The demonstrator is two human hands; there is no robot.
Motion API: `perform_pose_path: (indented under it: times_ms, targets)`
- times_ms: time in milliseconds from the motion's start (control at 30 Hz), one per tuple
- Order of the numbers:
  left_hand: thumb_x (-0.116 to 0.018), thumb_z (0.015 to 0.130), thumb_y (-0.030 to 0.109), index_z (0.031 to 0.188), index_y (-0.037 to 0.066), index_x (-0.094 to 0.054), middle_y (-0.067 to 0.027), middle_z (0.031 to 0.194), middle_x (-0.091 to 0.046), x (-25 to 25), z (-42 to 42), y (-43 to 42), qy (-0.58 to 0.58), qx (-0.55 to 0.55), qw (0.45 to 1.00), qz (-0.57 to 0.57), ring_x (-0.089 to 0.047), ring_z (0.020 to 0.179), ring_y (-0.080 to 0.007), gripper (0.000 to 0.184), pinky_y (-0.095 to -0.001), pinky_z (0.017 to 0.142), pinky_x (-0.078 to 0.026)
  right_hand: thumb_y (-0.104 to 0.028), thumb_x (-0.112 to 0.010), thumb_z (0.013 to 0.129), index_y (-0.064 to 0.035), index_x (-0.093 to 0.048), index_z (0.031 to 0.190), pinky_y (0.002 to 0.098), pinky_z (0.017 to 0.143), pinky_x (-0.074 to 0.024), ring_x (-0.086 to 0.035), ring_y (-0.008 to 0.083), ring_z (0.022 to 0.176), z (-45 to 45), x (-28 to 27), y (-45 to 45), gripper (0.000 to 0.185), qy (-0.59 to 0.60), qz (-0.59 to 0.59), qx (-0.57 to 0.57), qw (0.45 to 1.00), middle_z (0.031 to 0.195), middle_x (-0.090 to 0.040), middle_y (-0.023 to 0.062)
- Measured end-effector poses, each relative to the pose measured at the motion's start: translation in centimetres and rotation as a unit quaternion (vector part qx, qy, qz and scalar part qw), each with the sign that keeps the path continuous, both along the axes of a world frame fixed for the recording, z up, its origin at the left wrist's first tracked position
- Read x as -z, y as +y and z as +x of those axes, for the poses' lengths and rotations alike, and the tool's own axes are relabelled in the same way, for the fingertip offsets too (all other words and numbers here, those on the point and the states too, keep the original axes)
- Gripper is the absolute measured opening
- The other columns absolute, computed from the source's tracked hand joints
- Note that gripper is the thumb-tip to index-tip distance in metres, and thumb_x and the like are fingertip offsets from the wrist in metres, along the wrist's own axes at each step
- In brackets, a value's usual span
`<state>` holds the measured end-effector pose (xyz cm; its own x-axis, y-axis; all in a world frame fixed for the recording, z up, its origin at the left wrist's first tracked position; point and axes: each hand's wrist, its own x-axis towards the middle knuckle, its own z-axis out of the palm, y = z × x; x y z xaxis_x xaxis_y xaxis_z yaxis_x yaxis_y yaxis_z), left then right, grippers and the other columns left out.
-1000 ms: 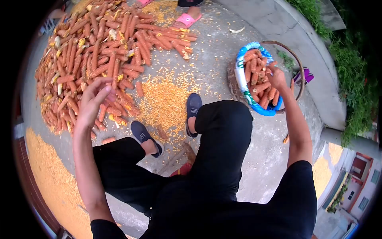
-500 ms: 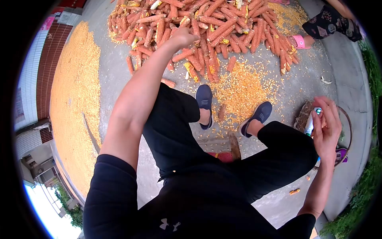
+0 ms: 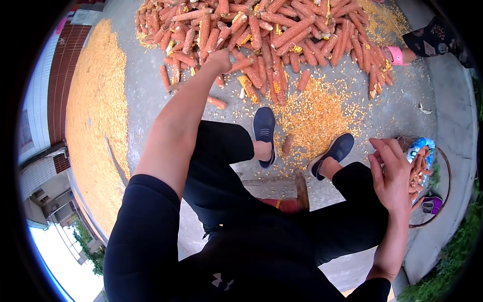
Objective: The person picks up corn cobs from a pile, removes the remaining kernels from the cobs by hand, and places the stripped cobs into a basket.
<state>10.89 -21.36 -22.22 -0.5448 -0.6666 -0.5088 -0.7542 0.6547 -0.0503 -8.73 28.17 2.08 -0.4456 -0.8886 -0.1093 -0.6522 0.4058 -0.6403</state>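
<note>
My left hand [image 3: 219, 61] is at the near side of a large heap of reddish corn cobs [image 3: 287, 38], most of them stripped of kernels. Its fingers point down and away, mostly hidden, so I cannot see whether they grip a cob. One cob [image 3: 240, 65] lies right beside the fingers. Over at the right, my right hand [image 3: 395, 176] hovers above my knee with bent fingers and the thumb apart, nothing visible in it. Just beyond it is a blue and white bag [image 3: 427, 146] with reddish pieces inside, set in a round basket [image 3: 447, 186].
Loose yellow kernels [image 3: 312, 116] lie between my shoes [image 3: 264, 128]. A broad layer of kernels [image 3: 95, 126] covers the ground at left. Another person's foot in a pink sandal [image 3: 397, 55] is beside the heap. A purple object [image 3: 431, 205] sits in the basket.
My left hand has drawn back a little toward me and left over the heap. My right hand has shifted left, uncovering more of the bag. The view has moved slightly.
</note>
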Motion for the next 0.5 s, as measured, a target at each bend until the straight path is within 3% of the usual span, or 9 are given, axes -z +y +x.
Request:
perform_pose_path:
  times_ms: [100,200,233,333,367,467,500]
  targets:
    - [-0.059,0.088,0.014,0.144,0.008,-0.048,-0.0216,0.136,-0.061,2.6,-2.3,-0.1,-0.040,0.031,0.998,-0.028,-0.060,0.125,-0.0347,0.058,-0.0435,0.106,-0.048,0.005,-0.066,0.086,0.0021,-0.064,0.116,0.0409,0.074,-0.0520,-0.064,0.0367,0.087,-0.2,-0.2,-0.5,0.030,-0.003,0.024,-0.002,1.000,0.104,-0.061,0.0188]
    - [-0.058,0.089,0.013,0.143,0.008,-0.048,-0.0225,0.137,-0.060,5.3,-3.8,0.9,-0.020,0.062,0.997,0.047,-0.059,0.126,-0.0353,0.055,-0.0444,0.107,-0.048,0.004,-0.067,0.085,0.0021,-0.064,0.116,0.0415,0.074,-0.0521,-0.064,0.0369,0.087,-0.5,-0.1,-1.0,0.032,0.015,0.051,-0.013,0.998,0.103,-0.061,0.0184]
    - [-0.058,0.088,0.013,0.137,0.006,-0.055,-0.0245,0.136,-0.060,6.3,-3.9,1.6,-0.012,0.079,0.995,0.053,-0.058,0.127,-0.0366,0.049,-0.0454,0.106,-0.048,0.004,-0.068,0.084,0.0021,-0.064,0.116,0.0418,0.075,-0.0520,-0.064,0.0371,0.087,-0.7,-0.1,-1.2,0.032,0.020,0.048,-0.021,0.998,0.103,-0.061,0.0184]
    - [-0.057,0.087,0.007,0.133,0.006,-0.060,-0.0262,0.136,-0.059,6.7,-5.0,4.2,-0.042,0.009,0.998,0.046,-0.060,0.124,-0.0388,0.046,-0.0451,0.104,-0.050,0.003,-0.069,0.084,0.0025,-0.064,0.117,0.0428,0.075,-0.0521,-0.064,0.0383,0.088,-1.0,-0.1,-1.4,0.033,0.014,0.053,-0.032,0.998,0.104,-0.061,0.0186]
    - [-0.054,0.087,0.002,0.129,0.003,-0.064,-0.0293,0.134,-0.058,5.8,-4.9,5.5,0.012,-0.017,0.999,0.034,-0.063,0.117,-0.0420,0.043,-0.0445,0.101,-0.052,0.003,-0.069,0.084,0.0024,-0.063,0.117,0.0429,0.075,-0.0522,-0.064,0.0386,0.089,-1.0,-0.2,-1.4,0.034,0.007,0.057,-0.030,0.998,0.104,-0.061,0.0187]
    - [-0.058,0.091,0.005,0.130,-0.002,-0.060,-0.0272,0.132,-0.061,7.8,-4.8,4.0,0.082,0.068,0.994,-0.005,-0.069,0.105,-0.0401,0.040,-0.0443,0.093,-0.057,0.002,-0.069,0.084,0.0023,-0.062,0.120,0.0438,0.076,-0.0523,-0.064,0.0402,0.090,-0.8,-0.3,-1.4,0.036,-0.001,0.048,-0.026,0.999,0.106,-0.060,0.0195]
    - [-0.060,0.092,0.007,0.129,-0.001,-0.060,-0.0255,0.131,-0.062,6.5,-5.3,3.8,0.136,-0.049,0.981,0.127,-0.070,0.104,-0.0378,0.038,-0.0442,0.091,-0.058,0.002,-0.068,0.085,0.0023,-0.061,0.121,0.0441,0.077,-0.0524,-0.064,0.0408,0.091,-0.7,-0.3,-1.4,0.037,0.001,0.042,-0.023,0.999,0.107,-0.060,0.0198]
